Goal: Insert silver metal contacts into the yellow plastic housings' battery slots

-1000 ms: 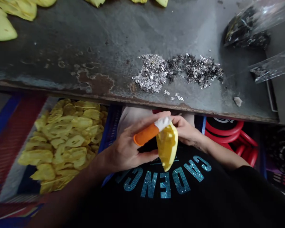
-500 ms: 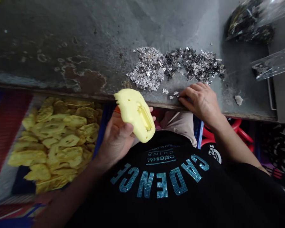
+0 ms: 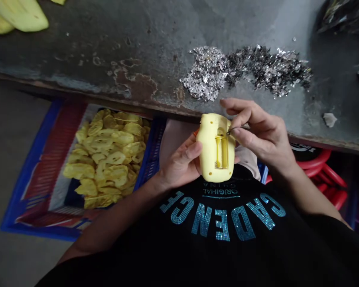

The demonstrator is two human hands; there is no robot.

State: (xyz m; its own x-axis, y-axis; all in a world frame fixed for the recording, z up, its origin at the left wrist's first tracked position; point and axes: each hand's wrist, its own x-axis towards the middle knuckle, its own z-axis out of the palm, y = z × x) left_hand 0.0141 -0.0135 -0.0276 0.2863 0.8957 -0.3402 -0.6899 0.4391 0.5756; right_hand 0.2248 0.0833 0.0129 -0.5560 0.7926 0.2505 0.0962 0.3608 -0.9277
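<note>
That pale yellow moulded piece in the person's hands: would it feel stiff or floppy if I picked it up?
The pale yellow moulded piece, probably plastic, likely feels stiff: it keeps its rounded shape between the left hand and the thin metal pick held in the right hand. Its open slot suggests it is hollow and light. Its smooth curves might slip.

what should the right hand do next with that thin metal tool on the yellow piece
Probably ease the tip of the thin metal tool slowly along the rectangular recess in the yellow moulded piece. The tip sits at the recess's top corner, the right hand pinches the tool close to it, and the left hand grips the piece upright and steady.
</note>
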